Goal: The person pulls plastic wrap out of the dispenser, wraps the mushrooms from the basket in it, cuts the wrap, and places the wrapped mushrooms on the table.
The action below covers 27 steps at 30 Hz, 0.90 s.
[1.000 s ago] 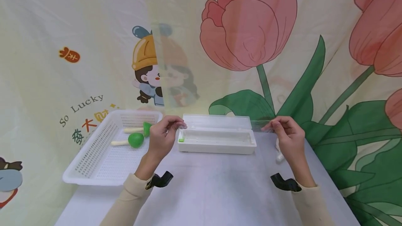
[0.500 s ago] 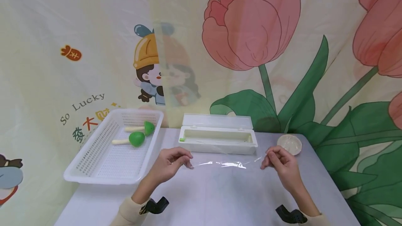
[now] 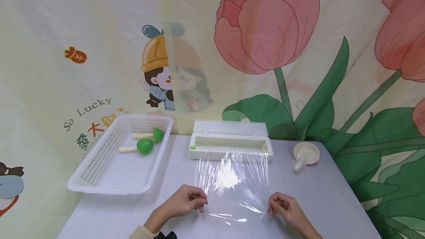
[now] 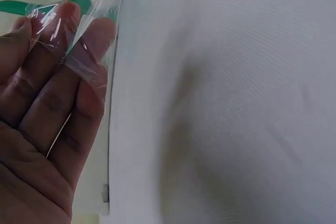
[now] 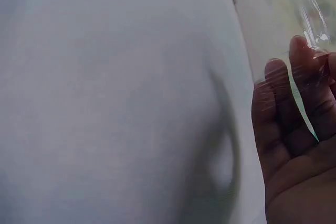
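Note:
A sheet of clear plastic wrap (image 3: 232, 183) stretches from the long white dispenser box (image 3: 229, 155) toward the front of the table. My left hand (image 3: 187, 202) pinches its near left corner between thumb and forefinger. The near right corner is pinched by my right hand (image 3: 287, 211). In the left wrist view the wrap (image 4: 86, 51) drapes over the fingertips (image 4: 100, 32); the right wrist view shows film (image 5: 315, 30) at the thumb and forefinger. The box's translucent lid (image 3: 230, 127) stands raised at the back.
At the left, a white perforated basket (image 3: 107, 191) holds two green-headed, pale-handled toy-like pieces (image 3: 145, 146). A small pale bowl (image 3: 312, 152) with a whitish object (image 3: 301, 162) leaning out of it stands at the back right. A printed curtain hangs behind the white table (image 3: 332, 187).
Both hands have come from beside the box toward the front edge, drawing out a growing sheet of wrap. The box and basket have stayed in place.

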Available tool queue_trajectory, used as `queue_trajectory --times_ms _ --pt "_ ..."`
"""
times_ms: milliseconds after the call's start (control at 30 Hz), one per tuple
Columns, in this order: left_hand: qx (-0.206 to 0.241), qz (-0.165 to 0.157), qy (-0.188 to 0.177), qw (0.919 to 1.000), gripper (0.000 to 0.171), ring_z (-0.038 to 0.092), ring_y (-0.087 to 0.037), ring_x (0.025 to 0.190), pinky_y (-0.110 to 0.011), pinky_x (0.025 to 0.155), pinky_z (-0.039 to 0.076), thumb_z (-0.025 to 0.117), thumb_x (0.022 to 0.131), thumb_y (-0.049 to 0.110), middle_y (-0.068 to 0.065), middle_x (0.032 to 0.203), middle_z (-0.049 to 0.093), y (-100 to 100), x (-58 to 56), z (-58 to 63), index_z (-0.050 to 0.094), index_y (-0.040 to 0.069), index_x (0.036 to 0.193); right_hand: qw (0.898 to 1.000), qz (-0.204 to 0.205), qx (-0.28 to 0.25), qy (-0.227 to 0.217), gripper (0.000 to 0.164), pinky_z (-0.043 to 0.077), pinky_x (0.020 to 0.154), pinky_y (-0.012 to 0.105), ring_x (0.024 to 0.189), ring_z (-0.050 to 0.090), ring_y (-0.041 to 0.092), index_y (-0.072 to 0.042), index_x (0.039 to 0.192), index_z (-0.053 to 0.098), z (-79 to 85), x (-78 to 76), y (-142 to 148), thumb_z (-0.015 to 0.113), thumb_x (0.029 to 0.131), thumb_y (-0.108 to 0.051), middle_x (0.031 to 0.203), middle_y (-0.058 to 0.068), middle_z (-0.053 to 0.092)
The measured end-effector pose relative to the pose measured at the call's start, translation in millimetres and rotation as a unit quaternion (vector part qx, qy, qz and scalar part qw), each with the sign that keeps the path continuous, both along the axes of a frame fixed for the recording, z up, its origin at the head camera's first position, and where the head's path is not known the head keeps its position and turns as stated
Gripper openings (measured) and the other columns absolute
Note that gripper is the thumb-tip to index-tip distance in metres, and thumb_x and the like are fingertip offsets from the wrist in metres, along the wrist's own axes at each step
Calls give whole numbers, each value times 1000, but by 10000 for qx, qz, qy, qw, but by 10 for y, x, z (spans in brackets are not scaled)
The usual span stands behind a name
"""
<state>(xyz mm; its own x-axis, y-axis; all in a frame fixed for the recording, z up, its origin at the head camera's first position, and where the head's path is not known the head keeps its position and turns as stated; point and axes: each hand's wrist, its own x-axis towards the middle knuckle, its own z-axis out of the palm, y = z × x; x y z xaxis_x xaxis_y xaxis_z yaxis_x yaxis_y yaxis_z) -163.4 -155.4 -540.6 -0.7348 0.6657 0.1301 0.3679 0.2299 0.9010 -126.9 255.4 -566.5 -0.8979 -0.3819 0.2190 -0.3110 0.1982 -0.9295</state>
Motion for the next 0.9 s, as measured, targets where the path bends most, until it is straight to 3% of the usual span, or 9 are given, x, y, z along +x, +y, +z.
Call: queue_trajectory --times_ms 133,300,500,600,700,767,800,867,900 --pt "-435 -83 95 9990 13 68 -6 66 -18 60 52 69 97 14 -5 76 76 -13 26 -71 76 5 91 9980 -92 605 -143 17 55 62 28 65 63 13 -5 90 66 -76 34 -15 57 104 -7 73 7 66" --pt "-974 -280 188 9947 21 54 11 56 -14 51 47 68 97 22 3 70 74 -3 78 -106 79 10 84 9868 -363 1431 -673 22 54 64 25 68 63 5 -13 88 73 -62 30 -58 62 104 -23 74 -5 68" --pt "-1088 -248 -101 9937 24 52 10 46 -18 45 48 68 97 23 3 63 71 -7 121 -77 79 10 81 9775 -192 1846 -1000 16 54 61 24 67 61 4 -13 90 74 20 -7 -60 66 100 -24 76 -6 68" --pt "-1132 -123 -100 9934 21 51 8 45 -17 44 45 69 98 23 4 62 70 -14 80 -46 79 11 83 9779 -387 1965 -594 11 54 59 24 66 60 2 -12 92 75 68 -56 -76 70 98 -21 78 -5 70" --pt "-1200 -19 224 9925 14 51 9 52 -14 50 44 72 97 22 5 63 70 0 15 -21 78 14 87 9770 -703 1984 356 5 53 59 22 71 60 -1 -12 96 75 53 -119 -115 76 92 -14 84 -6 72" --pt "-1307 37 380 9907 6 52 9 57 -14 55 46 75 94 19 8 66 69 34 -11 -18 77 15 91 9676 -838 2144 1036 17 54 64 24 78 61 2 -12 101 74 16 -150 -145 82 86 -12 92 -6 72" --pt "-1393 60 438 9893 2 52 9 60 -14 57 47 77 92 17 10 67 67 52 -14 -21 77 16 92 9619 -852 2326 1154 23 55 71 27 86 63 5 -13 104 74 2 -157 -159 84 84 -14 98 -6 72" --pt "-1660 102 463 9850 9 51 9 62 -15 60 48 81 86 13 14 67 62 88 2 -42 75 17 91 9509 -831 2729 1197 39 55 84 36 101 62 15 -15 112 72 -26 -158 -183 89 78 -24 111 -2 69" --pt "-1833 132 460 9819 12 50 8 62 -15 60 47 83 83 12 17 67 59 101 16 -54 74 17 90 9448 -834 3004 1004 47 53 92 42 110 60 21 -16 115 71 -22 -153 -196 90 75 -30 118 1 66"
